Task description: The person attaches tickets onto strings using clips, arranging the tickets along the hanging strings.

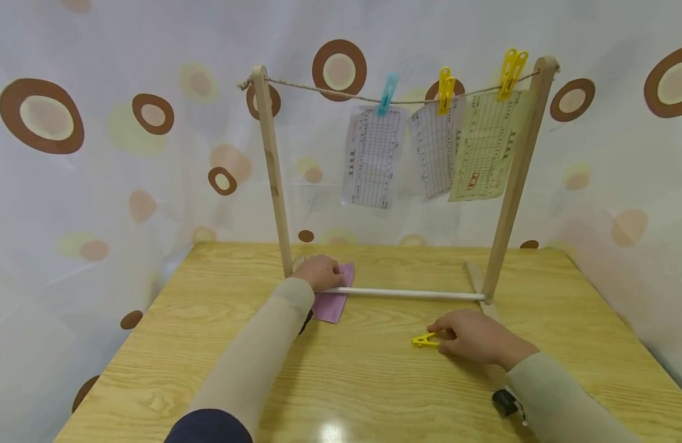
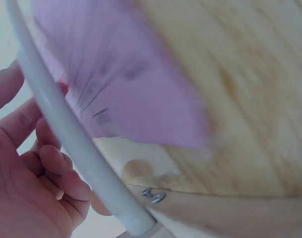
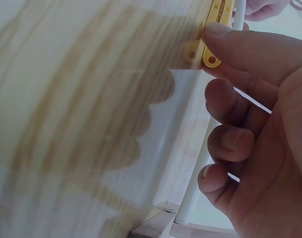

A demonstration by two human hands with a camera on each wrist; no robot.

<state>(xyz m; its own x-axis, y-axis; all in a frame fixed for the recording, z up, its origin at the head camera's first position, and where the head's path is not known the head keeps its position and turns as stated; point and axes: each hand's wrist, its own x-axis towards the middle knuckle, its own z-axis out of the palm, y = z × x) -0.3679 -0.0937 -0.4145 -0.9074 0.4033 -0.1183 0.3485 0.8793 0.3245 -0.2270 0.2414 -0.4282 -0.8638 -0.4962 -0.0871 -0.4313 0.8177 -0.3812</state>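
Note:
My left hand point(image 1: 319, 272) is at the left foot of a wooden frame, beside its white bar point(image 1: 410, 294). Its thumb and fingertips pinch the edge of a pink printed slip point(image 1: 331, 307), which passes under the bar. In the left wrist view the slip point(image 2: 126, 84) looks bent and blurred, and the other fingers are loosely curled. Low over the table on the right, my right hand point(image 1: 476, 337) pinches a yellow clothespin point(image 1: 423, 341) between thumb and forefinger. Up close, the right wrist view shows the thumb on the clothespin's handle point(image 3: 212, 58).
A rope point(image 1: 330, 91) runs between two wooden posts. From it hang a white slip point(image 1: 374, 160) under a blue clothespin point(image 1: 388, 95), another white slip point(image 1: 434, 151) and a yellowish slip point(image 1: 487, 147) under yellow clothespins. The frame's right post point(image 1: 518, 178) rises beyond my right hand.

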